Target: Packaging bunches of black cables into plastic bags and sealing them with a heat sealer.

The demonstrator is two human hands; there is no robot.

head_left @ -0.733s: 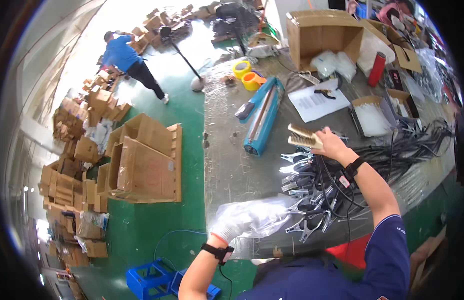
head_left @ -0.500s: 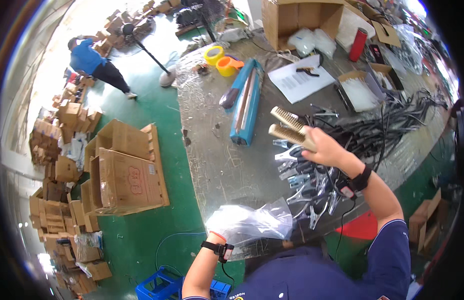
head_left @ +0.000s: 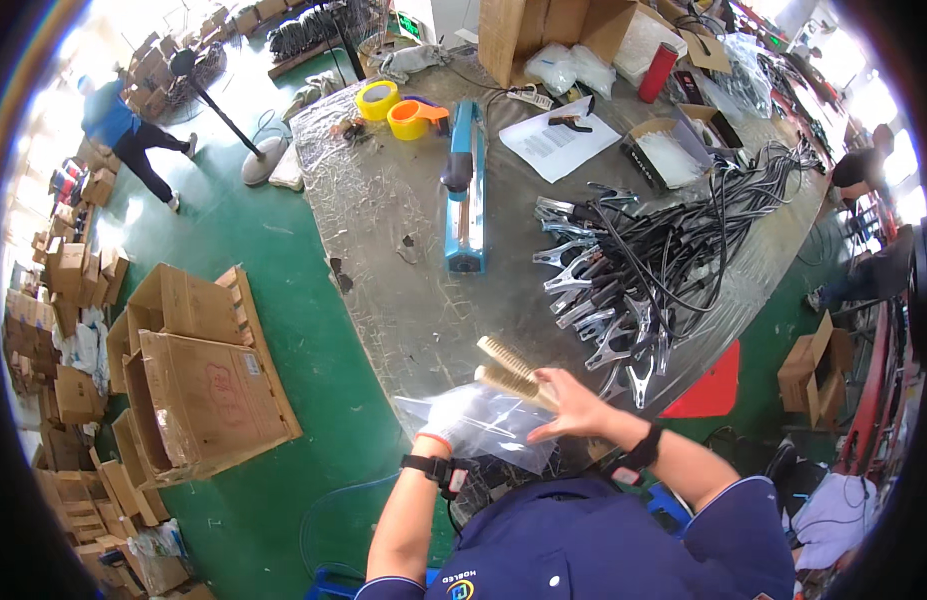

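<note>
My right hand (head_left: 573,405) grips two pale wooden-handled brushes (head_left: 507,370) side by side, bristle ends pointing up and left. They are just above a clear plastic bag (head_left: 518,432) at the table's near edge. My left hand (head_left: 449,418), in a white glove with an orange cuff, holds this bag; its fingers show only dimly through glare and film. Further up and right lies a heap of metal clamps (head_left: 583,290) on black cables (head_left: 683,240).
On the grey table (head_left: 413,310) stand a blue heat sealer (head_left: 466,225), tape rolls (head_left: 377,99), a paper sheet (head_left: 558,140), a small box of white pieces (head_left: 671,153) and a red cylinder (head_left: 658,72). Cartons (head_left: 208,400) rest on a pallet at left. A person (head_left: 133,135) walks beyond.
My right hand has brought the brushes down and left from beside the clamps to the bag. The view has shifted, and the bag now spreads beneath the brushes.
</note>
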